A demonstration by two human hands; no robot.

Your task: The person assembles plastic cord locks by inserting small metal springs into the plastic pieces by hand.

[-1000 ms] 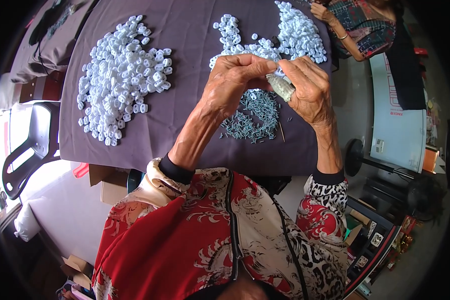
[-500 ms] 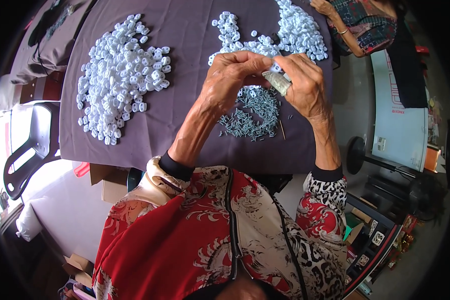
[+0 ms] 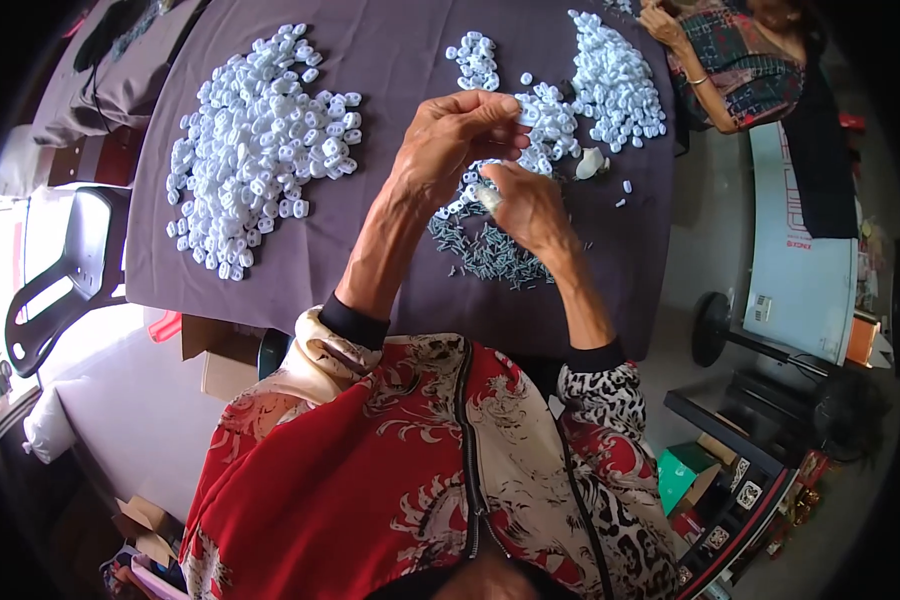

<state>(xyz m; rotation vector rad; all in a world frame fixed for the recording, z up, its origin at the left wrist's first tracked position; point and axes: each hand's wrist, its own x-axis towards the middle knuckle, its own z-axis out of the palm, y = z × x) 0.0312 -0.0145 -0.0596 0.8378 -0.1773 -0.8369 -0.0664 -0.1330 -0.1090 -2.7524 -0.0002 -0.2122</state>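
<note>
My left hand is raised over the table with thumb and fingers pinched together. A small white plastic piece appears at its fingertips, partly hidden. Lower and closer to me, my right hand is curled with its fingertips down at the edge of a heap of small grey screws. Light wrapping covers one of its digits; whatever lies between those fingertips is hidden. Just beyond both hands spreads a pile of white plastic pieces, each with dark openings.
A large white heap covers the cloth's left side, another heap the far right. A white lump lies beside the right hand. At the far right corner sits another person. A black chair stands left of the table.
My hands have parted. The right one moved down and left to the screws, while the left stays raised and pinched. The white lump and a few small bits on the right are now uncovered.
</note>
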